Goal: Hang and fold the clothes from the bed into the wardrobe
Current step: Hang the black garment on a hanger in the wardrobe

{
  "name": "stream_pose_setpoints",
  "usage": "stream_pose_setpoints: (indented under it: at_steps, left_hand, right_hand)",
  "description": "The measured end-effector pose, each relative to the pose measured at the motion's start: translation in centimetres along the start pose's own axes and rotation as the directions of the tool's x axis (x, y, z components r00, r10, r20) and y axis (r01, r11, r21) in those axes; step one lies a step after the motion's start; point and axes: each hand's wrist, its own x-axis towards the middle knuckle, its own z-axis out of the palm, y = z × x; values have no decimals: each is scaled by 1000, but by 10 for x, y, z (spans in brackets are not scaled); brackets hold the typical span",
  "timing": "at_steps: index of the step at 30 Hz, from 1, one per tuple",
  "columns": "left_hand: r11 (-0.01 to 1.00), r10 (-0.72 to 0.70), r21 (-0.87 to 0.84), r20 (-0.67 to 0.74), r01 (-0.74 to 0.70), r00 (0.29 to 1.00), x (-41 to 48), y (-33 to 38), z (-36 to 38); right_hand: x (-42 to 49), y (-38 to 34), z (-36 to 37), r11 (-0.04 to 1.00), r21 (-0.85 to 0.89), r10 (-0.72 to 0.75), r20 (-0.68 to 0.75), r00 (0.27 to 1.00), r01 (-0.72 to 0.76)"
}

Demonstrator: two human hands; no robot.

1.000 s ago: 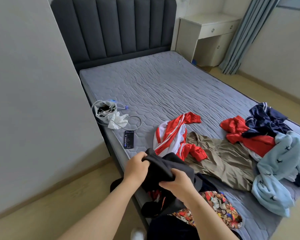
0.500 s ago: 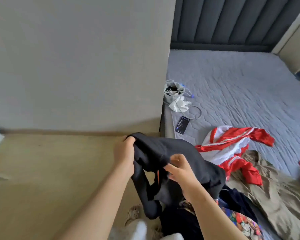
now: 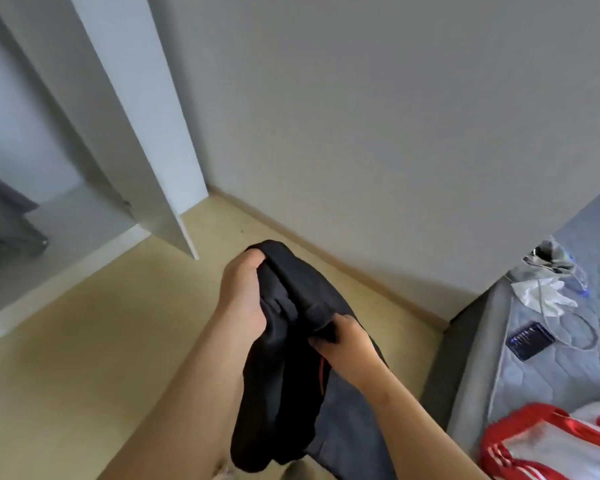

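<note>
Black garment [image 3: 284,393] swung toward wardrobe [image 3: 132,133], bunched, limp, left hand [image 3: 241,299], right hand [image 3: 347,348] fingers gripping

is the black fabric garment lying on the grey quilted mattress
No, the left hand and right hand both grip the black fabric garment over the tan floor, beside the grey quilted mattress.

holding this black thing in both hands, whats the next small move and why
Probably shake the black garment open: the left hand and right hand grip it bunched, the rest hanging in a clump above the floor, so it can't be folded or hung yet. The wardrobe door stands open on the left.
</note>
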Motion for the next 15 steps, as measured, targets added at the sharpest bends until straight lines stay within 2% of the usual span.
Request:
stream_pose_setpoints:
  at_steps: [3, 5, 7, 10, 11, 12, 13, 15]
  left_hand:
    - [995, 38, -88, -90, -46, 995, 21, 43, -55]
    - [987, 60, -138, -128, -77, 990, 37, 74, -88]
    - [988, 104, -96, -202, -125, 974, 52, 101, -120]
    - [953, 293, 7, -281, -303, 914, 68, 131, -171]
    - [935, 351, 60, -293, -349, 889, 71, 136, -188]
    - [905, 423, 194, -313, -379, 850, 76, 139, -205]
    - [841, 504, 398, -331, -366, 798, 77, 141, -220]
    - [587, 684, 758, -275, -285, 676, 84, 146, -250]
  right_hand:
    - [18, -41, 45, 1000, 13, 5, 76, 997, -6]
    - [30, -73, 71, 993, 116, 26, 11, 1000, -27]
    - [46, -104, 91, 970, 238, 63, -51, 997, -49]
    - [65, -157, 113, 929, 369, 39, -62, 997, -13]
    - [69, -172, 121, 912, 410, 16, -56, 998, 8]
    - [72, -186, 129, 892, 451, 0, -40, 999, 18]
    - [75, -198, 138, 871, 490, -11, -11, 1000, 15]
    - [83, -223, 153, 846, 533, -42, 62, 997, 2]
